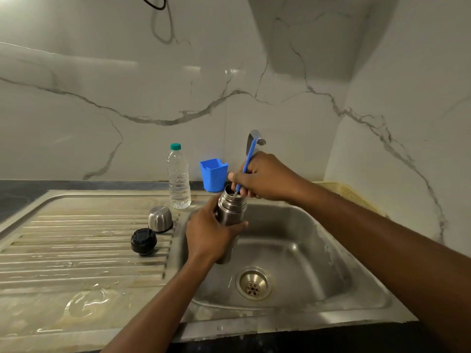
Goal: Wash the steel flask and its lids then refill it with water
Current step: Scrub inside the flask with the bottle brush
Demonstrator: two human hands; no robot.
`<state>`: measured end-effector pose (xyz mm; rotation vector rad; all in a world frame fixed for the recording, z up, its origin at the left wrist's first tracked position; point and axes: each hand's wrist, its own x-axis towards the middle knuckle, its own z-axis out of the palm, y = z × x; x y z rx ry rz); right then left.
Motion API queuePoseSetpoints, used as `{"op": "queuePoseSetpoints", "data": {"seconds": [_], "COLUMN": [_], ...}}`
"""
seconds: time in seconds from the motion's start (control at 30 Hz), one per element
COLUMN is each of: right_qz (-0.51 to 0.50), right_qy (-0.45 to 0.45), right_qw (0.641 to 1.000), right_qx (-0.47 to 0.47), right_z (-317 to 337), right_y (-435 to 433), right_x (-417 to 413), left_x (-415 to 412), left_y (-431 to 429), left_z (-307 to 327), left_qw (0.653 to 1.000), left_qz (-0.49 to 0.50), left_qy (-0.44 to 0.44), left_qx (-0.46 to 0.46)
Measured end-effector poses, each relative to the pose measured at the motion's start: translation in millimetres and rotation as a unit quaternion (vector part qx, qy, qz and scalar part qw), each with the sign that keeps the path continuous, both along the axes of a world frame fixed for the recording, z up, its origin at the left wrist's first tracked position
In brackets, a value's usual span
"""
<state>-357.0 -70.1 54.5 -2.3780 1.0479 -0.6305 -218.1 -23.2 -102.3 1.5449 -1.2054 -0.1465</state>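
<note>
The person's left hand (211, 233) was curled around the body of the steel flask (231, 208) and held it nearly upright above the sink (313, 253). The right hand (265, 178) gripped a blue brush (247, 159), and its lower end was inside the open mouth of the flask. The steel lid (160, 219) and the black lid (143, 241) stood close together on the wet draining board (76, 238).

The flask (230, 211) and its domed cap (160, 219) were brushed steel with a soft sheen, the stopper (143, 241) matt black plastic. The sink (305, 238) was dull, stained steel. The brush handle (248, 156) and cup (213, 175) were smooth blue plastic, and the wall (153, 85) was glossy veined marble.
</note>
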Motion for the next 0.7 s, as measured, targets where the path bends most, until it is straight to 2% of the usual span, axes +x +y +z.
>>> {"op": "queuePoseSetpoints", "data": {"seconds": [0.17, 0.23, 0.37, 0.53, 0.6, 0.7], "right_qz": [-0.044, -0.041, -0.024, -0.043, -0.015, 0.031], "right_qy": [-0.116, -0.113, -0.037, -0.145, -0.114, -0.009], "right_qw": [0.992, 0.993, 0.999, 0.988, 0.993, 0.999], "right_qx": [-0.013, 0.0, 0.026, 0.001, 0.001, -0.007], "right_z": [22, 16, -8, 13, 12, 1], "right_y": [-4, 0, 4, -5, -5, -6], "right_x": [-2, 1, 4, -2, -4, -6], "left_x": [4, 1, -2, 1, 0, -3], "left_y": [1, 2, 2, 1, 2, 3], "left_z": [0, 1, 2, -2, -2, 0], "left_qw": [1.0, 1.0, 1.0, 1.0, 1.0, 1.0], "left_qz": [0.01, 0.016, 0.016, -0.001, 0.0, -0.002], "left_qy": [0.003, -0.009, -0.019, -0.002, 0.002, -0.002], "left_qx": [0.005, 0.0, -0.004, 0.017, 0.012, -0.001]}}
